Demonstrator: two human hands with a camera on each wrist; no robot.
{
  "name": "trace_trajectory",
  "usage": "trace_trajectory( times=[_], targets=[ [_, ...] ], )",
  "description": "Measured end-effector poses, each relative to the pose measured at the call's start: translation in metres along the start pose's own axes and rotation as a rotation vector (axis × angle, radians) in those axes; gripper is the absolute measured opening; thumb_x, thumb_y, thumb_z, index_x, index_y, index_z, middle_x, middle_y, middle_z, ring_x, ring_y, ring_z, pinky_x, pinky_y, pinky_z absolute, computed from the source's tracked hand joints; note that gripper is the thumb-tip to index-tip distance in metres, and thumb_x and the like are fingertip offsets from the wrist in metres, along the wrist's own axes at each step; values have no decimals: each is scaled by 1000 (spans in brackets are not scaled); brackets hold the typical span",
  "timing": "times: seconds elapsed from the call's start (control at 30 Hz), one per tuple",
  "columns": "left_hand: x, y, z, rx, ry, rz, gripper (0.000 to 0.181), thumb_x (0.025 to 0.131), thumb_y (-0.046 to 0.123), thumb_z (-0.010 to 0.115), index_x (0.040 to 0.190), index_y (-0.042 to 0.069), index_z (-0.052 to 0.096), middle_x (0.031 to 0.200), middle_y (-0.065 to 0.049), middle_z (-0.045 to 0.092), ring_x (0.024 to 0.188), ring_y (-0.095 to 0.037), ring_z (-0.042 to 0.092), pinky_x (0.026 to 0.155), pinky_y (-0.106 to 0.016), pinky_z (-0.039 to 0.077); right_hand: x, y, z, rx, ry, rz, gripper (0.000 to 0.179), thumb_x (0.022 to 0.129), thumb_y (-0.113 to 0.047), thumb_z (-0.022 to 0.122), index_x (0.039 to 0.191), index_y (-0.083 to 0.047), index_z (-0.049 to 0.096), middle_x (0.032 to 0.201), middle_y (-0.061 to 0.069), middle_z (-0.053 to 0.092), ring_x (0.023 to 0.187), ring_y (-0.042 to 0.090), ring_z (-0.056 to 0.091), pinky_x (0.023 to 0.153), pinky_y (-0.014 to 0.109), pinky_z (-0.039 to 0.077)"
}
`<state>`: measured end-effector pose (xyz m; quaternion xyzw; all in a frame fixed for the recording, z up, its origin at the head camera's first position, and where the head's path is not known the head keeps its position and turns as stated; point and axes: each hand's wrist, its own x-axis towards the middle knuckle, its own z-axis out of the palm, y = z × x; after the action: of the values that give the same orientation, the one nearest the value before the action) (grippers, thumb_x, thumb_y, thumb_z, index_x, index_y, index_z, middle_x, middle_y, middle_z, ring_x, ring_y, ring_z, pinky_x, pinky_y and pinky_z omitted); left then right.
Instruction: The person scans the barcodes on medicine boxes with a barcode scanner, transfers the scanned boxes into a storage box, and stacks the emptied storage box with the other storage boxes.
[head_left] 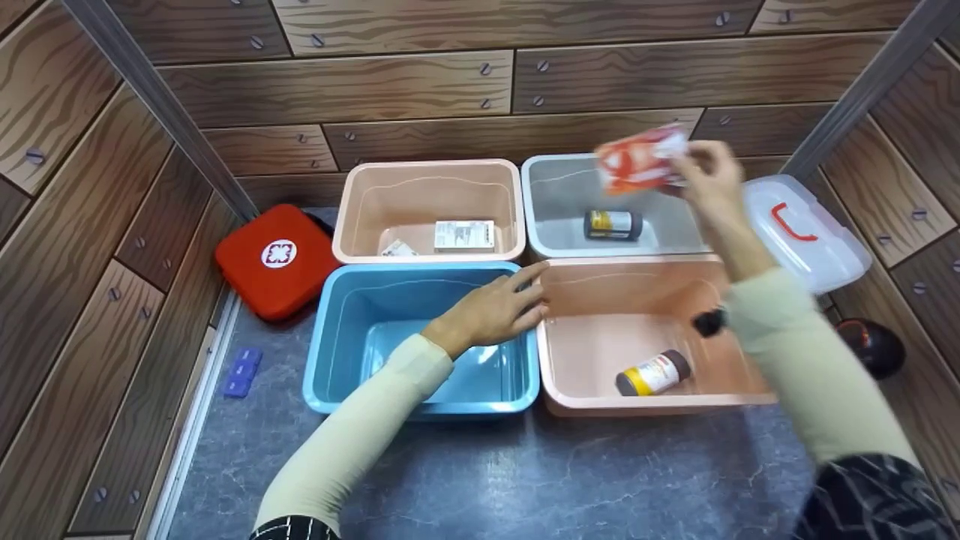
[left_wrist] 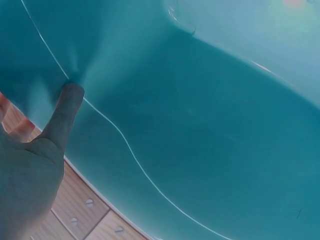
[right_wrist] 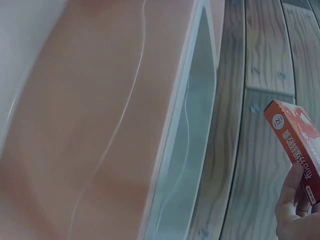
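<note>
My right hand [head_left: 712,180] holds up a red and orange medicine box [head_left: 637,160] over the grey bin [head_left: 541,217], slightly blurred. In the right wrist view, the box [right_wrist: 299,145] is pinched at its lower end. My left hand [head_left: 491,311] rests on the rim between the blue bin [head_left: 319,352] and the front peach bin [head_left: 551,367], fingers pointing right. The left wrist view has the thumb [left_wrist: 70,102] straight against the blue bin's inner wall. A dark bottle with a yellow and white label [head_left: 654,373] lies in the front peach bin; another bottle [head_left: 611,224] lies in the grey one.
Behind the blue bin, the back peach bin [head_left: 341,217] contains white boxes [head_left: 464,235]. A red first-aid case [head_left: 274,262] and a purple pill organizer [head_left: 243,373] lie to the left. On the right are a clear lid with a red handle [head_left: 810,240] and a black round object [head_left: 874,349].
</note>
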<state>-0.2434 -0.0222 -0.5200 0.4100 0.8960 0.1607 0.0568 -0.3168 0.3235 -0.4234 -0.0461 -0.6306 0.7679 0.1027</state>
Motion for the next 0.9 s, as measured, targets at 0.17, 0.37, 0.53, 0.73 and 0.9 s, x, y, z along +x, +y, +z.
trace_trajectory(
  times=[0.17, 0.37, 0.53, 0.73, 0.9],
  targets=[
    [1, 0, 1, -4, -4, -7, 43, 119, 47, 35, 141, 22, 62, 182, -2, 24, 129, -35, 64, 106, -50, 58, 11, 28, 64, -37, -104, 76, 15, 106, -9, 70, 114, -13, 59, 110, 6, 55, 92, 13, 66, 83, 25, 65],
    [0, 0, 0, -11, -2, -3, 44, 118, 45, 37, 147, 22, 61, 182, -2, 24, 132, -35, 64, 109, -50, 57, 16, 62, 130, -193, -247, 129, 18, 105, -12, 71, 119, -11, 59, 106, 2, 60, 89, 10, 66, 84, 24, 63],
    [-1, -2, -1, -26, -10, 3, 46, 119, 47, 36, 150, 22, 59, 183, -2, 22, 137, -37, 61, 110, -52, 56, 14, 78, 175, -413, -352, 148, 26, 104, -20, 75, 122, -7, 62, 96, -3, 62, 77, 8, 60, 69, 21, 54],
    [-2, -4, -1, -6, -21, -19, 50, 118, 47, 37, 158, 23, 53, 181, -6, 28, 146, -39, 56, 116, -53, 53, 6, 95, 215, -553, -522, 159, 20, 104, -16, 74, 113, -8, 59, 90, 1, 61, 62, 6, 58, 58, 18, 53],
    [-2, -4, 0, 14, -10, -6, 47, 117, 43, 41, 152, 17, 60, 171, -8, 41, 139, -35, 60, 116, -50, 53, 0, 101, 233, -593, -671, 159, 23, 103, -4, 73, 122, 2, 61, 112, 15, 70, 81, 17, 73, 77, 30, 66]
  ],
)
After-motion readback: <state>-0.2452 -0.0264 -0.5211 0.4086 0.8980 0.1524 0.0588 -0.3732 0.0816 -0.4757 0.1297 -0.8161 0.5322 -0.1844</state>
